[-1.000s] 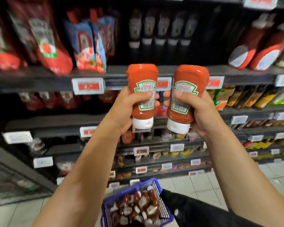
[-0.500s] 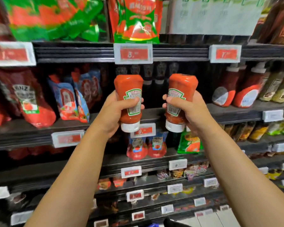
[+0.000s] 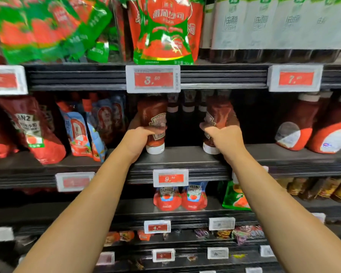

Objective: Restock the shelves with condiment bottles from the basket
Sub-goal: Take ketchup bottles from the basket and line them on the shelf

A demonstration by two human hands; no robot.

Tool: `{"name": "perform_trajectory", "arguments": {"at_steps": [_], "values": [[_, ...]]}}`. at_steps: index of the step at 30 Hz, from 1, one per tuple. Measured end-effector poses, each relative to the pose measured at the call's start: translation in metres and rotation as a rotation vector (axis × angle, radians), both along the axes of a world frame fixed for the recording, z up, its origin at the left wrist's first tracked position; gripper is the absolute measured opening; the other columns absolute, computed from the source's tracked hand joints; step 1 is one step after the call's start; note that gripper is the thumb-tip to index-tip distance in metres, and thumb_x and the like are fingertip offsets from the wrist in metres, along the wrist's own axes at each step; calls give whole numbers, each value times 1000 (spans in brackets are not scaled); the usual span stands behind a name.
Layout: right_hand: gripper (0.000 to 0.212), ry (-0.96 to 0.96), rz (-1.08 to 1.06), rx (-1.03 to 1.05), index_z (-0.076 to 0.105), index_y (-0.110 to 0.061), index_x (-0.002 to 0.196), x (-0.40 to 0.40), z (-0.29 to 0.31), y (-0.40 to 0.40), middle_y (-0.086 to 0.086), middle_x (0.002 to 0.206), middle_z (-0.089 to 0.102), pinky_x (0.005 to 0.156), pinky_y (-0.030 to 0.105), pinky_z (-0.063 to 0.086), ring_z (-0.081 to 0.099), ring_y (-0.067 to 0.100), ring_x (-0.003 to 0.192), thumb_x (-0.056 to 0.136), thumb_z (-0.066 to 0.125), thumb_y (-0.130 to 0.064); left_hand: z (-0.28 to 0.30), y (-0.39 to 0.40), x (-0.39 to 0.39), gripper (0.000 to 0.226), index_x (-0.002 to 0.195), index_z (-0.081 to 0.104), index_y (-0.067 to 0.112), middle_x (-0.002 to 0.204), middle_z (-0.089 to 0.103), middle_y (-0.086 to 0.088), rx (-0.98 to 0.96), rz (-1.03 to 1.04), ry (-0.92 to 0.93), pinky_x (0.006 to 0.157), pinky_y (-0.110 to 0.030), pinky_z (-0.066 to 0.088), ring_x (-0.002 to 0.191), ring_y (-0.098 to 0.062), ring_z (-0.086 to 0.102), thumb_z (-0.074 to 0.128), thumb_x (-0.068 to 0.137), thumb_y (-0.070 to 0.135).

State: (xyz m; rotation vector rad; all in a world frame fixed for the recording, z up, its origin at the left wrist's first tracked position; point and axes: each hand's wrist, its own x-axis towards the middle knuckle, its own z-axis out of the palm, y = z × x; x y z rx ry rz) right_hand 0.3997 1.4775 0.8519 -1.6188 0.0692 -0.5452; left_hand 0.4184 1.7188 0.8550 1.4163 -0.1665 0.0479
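Both forearms reach up from 6 o'clock toward the middle shelf (image 3: 185,156). Left hand (image 3: 140,138) has fingers curled round the lower body of the left ketchup bottle (image 3: 154,123), cap down, white cap touching or just at the shelf board. Right hand (image 3: 224,138) wraps the right ketchup bottle (image 3: 219,119) the same way, cap down at the front edge; the two bottles are well apart, with a dark gap between them. Neither is released yet.

Judgement: two bottles are at placement, so this pair is nearly done once the hands let go; they may need a push back toward the row of dark bottles (image 3: 187,107) standing behind at 12 o'clock. Basket is out of view, so I cannot tell how much stock is left.

Further out: pouches (image 3: 77,131) at 9 o'clock, big inverted bottles (image 3: 295,127) at 3 o'clock, price tag (image 3: 153,78) above.
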Motion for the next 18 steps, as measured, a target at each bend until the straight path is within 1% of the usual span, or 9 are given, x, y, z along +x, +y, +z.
{"name": "perform_trajectory", "arguments": {"at_steps": [1, 3, 5, 7, 10, 12, 15, 17, 18], "values": [[60, 7, -5, -24, 60, -26, 124, 5, -1, 1, -16, 96, 71, 64, 8, 50, 68, -5, 81, 70, 88, -25, -1, 0, 1, 51, 109, 75, 8, 112, 74, -17, 8, 19, 8, 104, -52, 51, 110, -37, 68, 84, 59, 12], [63, 36, 2, -51, 59, -25, 128, 12, -1, 3, -13, 101, 71, 77, 18, 54, 69, 3, 90, 72, 89, -27, -3, 0, 2, 62, 106, 76, 14, 107, 76, -13, 26, 41, -6, 100, -49, 54, 105, -34, 71, 87, 46, 27], [70, 59, -6, -74, 56, -28, 133, 11, 0, 5, -12, 106, 70, 90, 29, 53, 67, 4, 97, 72, 90, -32, -6, 3, 3, 67, 112, 74, 18, 107, 77, -9, 40, 30, -24, 99, -50, 54, 103, -30, 73, 88, 47, 32], [74, 21, -32, -119, 54, -35, 133, 1, 0, 5, -16, 108, 71, 92, 28, 55, 67, -1, 97, 68, 90, -39, -10, 5, 3, 72, 121, 69, 23, 108, 77, -4, 80, 17, -46, 97, -47, 55, 103, -26, 73, 88, 53, 36], [63, -217, -193, -176, 50, -49, 120, -29, 3, 10, -14, 114, 66, 92, 27, 55, 66, 2, 104, 69, 86, -42, -14, 6, 6, 80, 126, 62, 31, 106, 77, 7, 186, 33, -78, 90, -35, 56, 100, -14, 73, 90, 53, 42], [51, -426, -314, -161, 51, -40, 117, -52, 1, 25, -12, 105, 61, 85, 23, 51, 62, 6, 94, 78, 82, -32, -17, 8, 8, 81, 127, 60, 29, 104, 77, 7, 213, 39, -82, 89, -34, 57, 99, -14, 73, 91, 53, 41], [37, -488, -145, -182, 54, -34, 109, -71, -2, 64, -13, 88, 55, 71, 17, 46, 55, 8, 76, 82, 77, -26, -16, 10, 5, 50, 100, 79, 27, 93, 79, 0, 182, 33, -2, 94, -45, 56, 91, -21, 75, 85, 52, 39], [45, -344, 28, -327, 53, -37, 117, -66, 3, 91, -12, 101, 58, 74, 15, 47, 58, 7, 88, 78, 77, -40, -12, 11, -1, 31, 74, 82, 25, 81, 78, -4, 184, 21, 46, 95, -45, 54, 83, -23, 73, 76, 48, 39], [54, -271, 69, -375, 52, -36, 123, -60, 7, 100, -10, 109, 58, 78, 15, 48, 59, 5, 97, 77, 77, -47, -10, 10, -4, 31, 71, 81, 19, 82, 77, -7, 204, 8, 56, 96, -45, 53, 86, -26, 73, 72, 49, 39]]}}
